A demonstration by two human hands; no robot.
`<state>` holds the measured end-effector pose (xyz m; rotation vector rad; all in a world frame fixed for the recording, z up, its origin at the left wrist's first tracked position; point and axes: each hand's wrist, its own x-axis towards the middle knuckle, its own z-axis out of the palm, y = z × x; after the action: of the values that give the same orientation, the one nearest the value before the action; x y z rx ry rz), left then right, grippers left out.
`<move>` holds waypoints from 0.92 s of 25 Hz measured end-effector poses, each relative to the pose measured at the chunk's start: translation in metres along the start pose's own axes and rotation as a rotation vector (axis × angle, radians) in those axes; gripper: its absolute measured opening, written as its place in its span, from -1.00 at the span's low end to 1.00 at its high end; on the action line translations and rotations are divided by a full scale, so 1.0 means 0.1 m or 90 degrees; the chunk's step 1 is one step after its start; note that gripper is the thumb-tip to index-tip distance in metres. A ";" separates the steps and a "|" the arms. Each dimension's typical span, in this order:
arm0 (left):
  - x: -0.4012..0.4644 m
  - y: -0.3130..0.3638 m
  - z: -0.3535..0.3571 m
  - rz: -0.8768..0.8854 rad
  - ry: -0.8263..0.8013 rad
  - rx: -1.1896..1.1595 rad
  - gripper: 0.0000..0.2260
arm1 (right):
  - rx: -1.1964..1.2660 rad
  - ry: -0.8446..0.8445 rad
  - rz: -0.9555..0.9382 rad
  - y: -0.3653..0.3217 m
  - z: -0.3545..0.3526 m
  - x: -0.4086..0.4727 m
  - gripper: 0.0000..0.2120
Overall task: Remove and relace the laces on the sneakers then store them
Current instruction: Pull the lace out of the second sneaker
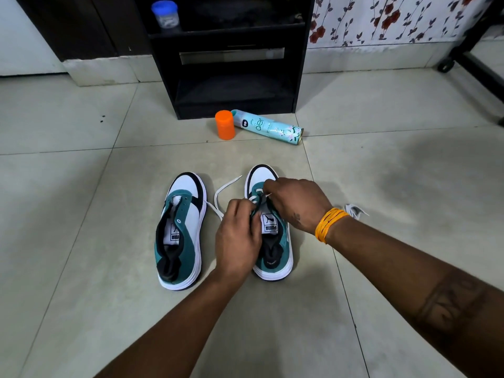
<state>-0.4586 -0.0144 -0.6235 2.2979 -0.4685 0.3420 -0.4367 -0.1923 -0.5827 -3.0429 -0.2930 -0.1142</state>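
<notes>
While the teal-and-white suede sneaker on the right (272,236) is sitting on the pale floor tiles (81,214), the left hand (238,238) and right hand (297,204) are pinching its flat white lace (226,186) at the eyelets; pulling each crossing evenly should be keeping it flat.

floor (81,186): pale tiles | black cabinet (231,64) | floral fabric (395,17)

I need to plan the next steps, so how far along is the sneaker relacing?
Done: the left sneaker shows bare eyelets, and a loose lace lies on the floor by the right wrist. In hand: the left hand and right hand both work a white lace at the right sneaker; whether threading or pulling out is unclear. Left: lacing both and storing them.
</notes>
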 end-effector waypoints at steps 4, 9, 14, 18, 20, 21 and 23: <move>-0.01 -0.01 0.07 -0.019 0.018 -0.020 -0.88 | 0.202 0.049 0.257 0.01 0.13 0.00 -0.83; -0.02 -0.03 0.09 -0.026 0.022 -0.024 -0.95 | 0.165 0.062 0.192 -0.05 0.06 -0.03 -0.75; -0.02 -0.06 0.09 -0.019 0.022 -0.044 -0.96 | -0.034 0.039 0.097 -0.06 0.08 -0.01 -0.79; -0.03 -0.04 0.10 -0.020 0.027 -0.048 -0.97 | 0.362 0.124 0.374 0.09 0.13 -0.04 -0.85; -0.04 -0.04 0.11 -0.025 0.029 -0.048 -0.96 | 0.256 0.106 0.272 0.07 0.07 -0.08 -0.76; -0.04 -0.05 0.12 -0.026 0.029 -0.049 -0.96 | 0.158 0.082 0.186 0.05 0.02 -0.09 -0.67; -0.04 -0.06 0.11 -0.027 0.027 -0.051 -0.96 | -0.002 0.033 0.040 -0.01 -0.08 -0.07 -0.60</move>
<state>-0.4580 -0.0175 -0.6365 2.2151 -0.4037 0.3436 -0.4442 -0.1933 -0.5755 -3.0429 -0.1944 -0.1897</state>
